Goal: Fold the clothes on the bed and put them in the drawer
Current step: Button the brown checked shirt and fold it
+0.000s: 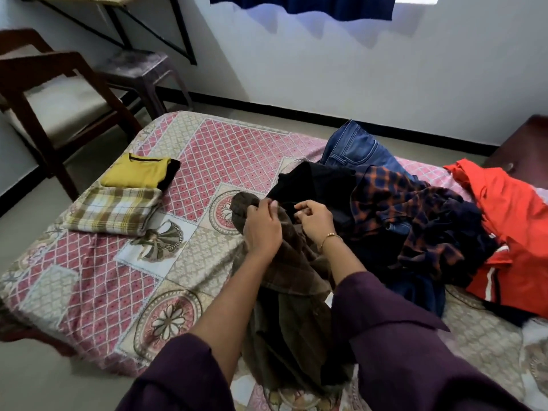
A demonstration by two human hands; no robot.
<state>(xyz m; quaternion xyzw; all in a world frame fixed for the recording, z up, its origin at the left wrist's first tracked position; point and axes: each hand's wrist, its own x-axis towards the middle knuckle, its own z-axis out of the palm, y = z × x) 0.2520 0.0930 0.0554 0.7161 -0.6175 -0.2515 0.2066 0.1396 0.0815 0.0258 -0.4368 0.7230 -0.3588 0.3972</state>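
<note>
Both hands were in on the dark brown checked cloth garment (pixel 284 262) at the middle of the bed (pixel 98 280) — the left hand (pixel 262 229) had its fingers curled over a bunched fold of it near the top, gripping the fabric. The right hand (pixel 314 222), thin gold bangle (pixel 330 237) at the wrist, pinched at the cloth just beside the left, fingertips drawn together on a small edge. The brown garment trailed down from the hands toward the near edge of the bed, between two dark purple sleeves (pixel 394 345).

Off to the left, well apart from the hands, two pieces sat folded on the pink-and-cream patterned bedspread: a folded mustard-yellow top with a dark trim (pixel 135 173), and touching it on the near side, a folded yellow-and-white plaid cloth (pixel 114 210).

On the right lay the unfolded heap — a black garment (pixel 314 179) right behind the hands, blue denim jeans (pixel 353 148) behind that, a navy-and-orange checked shirt (pixel 415 215) sprawled over the pile, and a bright orange-red garment with a white stripe (pixel 510 229) at the far right edge.

A dark wooden chair with a pale seat (pixel 56 96) stood off the bed's far left corner, a brown plastic stool (pixel 139 69) beyond it.
</note>
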